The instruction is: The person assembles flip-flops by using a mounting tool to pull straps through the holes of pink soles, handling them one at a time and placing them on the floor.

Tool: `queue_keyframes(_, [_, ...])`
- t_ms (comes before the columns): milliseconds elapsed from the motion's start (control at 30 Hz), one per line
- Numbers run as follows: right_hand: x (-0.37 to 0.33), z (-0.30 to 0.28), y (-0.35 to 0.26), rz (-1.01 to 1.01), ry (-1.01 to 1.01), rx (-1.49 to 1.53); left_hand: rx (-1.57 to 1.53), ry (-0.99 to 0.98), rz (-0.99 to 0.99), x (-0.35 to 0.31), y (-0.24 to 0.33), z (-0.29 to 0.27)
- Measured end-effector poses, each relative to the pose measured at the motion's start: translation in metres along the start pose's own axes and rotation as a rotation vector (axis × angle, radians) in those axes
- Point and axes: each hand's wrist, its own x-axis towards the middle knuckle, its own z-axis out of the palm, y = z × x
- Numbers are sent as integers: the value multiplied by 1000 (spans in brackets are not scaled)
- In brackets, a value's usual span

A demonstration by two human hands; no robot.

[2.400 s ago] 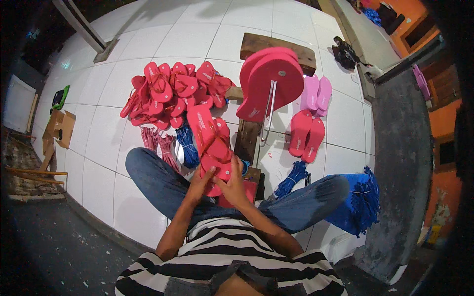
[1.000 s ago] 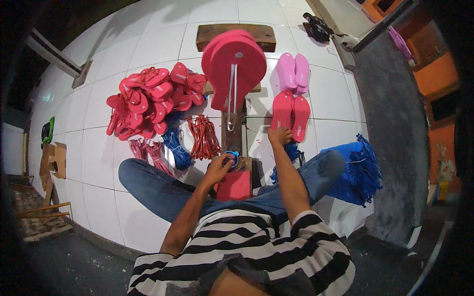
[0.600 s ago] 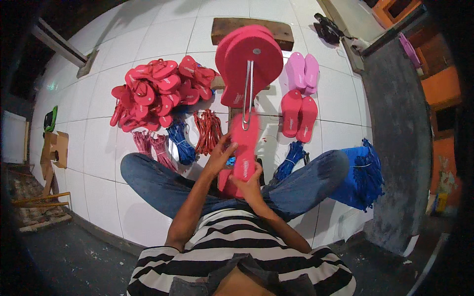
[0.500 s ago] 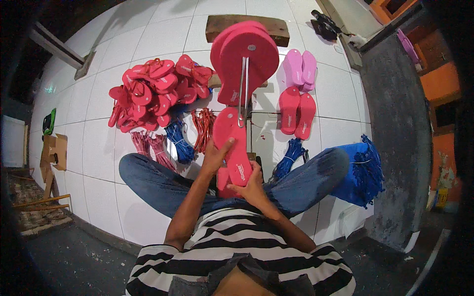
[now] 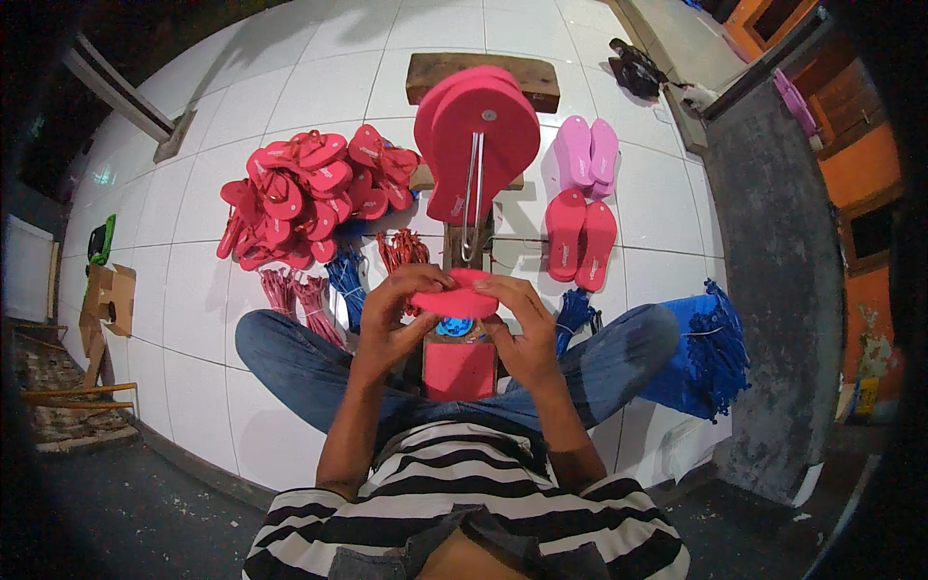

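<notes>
A red flip-flop sole (image 5: 456, 304) is held up in front of me, tilted so that it looks short. My left hand (image 5: 394, 307) is closed on its left end and my right hand (image 5: 525, 333) on its right. Under it a wooden stand carries a red pad (image 5: 460, 370) and a small shiny blue piece (image 5: 453, 327). Just beyond my hands, a long thin metal loop (image 5: 471, 208) rises in front of several stacked red soles (image 5: 480, 135).
Left lies a heap of red flip-flops (image 5: 304, 193), with bundles of pink straps (image 5: 317, 304), blue straps (image 5: 345, 280) and red straps (image 5: 401, 249) nearer. Right are red soles (image 5: 580, 237), pink soles (image 5: 587, 155) and more blue straps (image 5: 713, 338). A wooden block (image 5: 536, 85) lies beyond.
The sole has gone from lying lengthwise and nearly upright to being tilted up with its long side foreshortened. Both hands have shifted to its two sides. The pad below is more exposed.
</notes>
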Motion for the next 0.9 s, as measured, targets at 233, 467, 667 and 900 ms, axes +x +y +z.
queue_keyframes(233, [13, -4, -19, -282, 216, -53, 137, -125, 397, 32, 29, 2])
queue_keyframes(467, [20, -11, -14, -45, 192, -85, 143, -64, 196, 38, 24, 6])
queue_keyframes(667, [10, -44, 107, 475, 350, 102, 232, 114, -173, 20, -36, -1])
queue_keyframes(900, [23, -61, 238, 678, 423, -53, 112, 113, -507, -65, -159, -25])
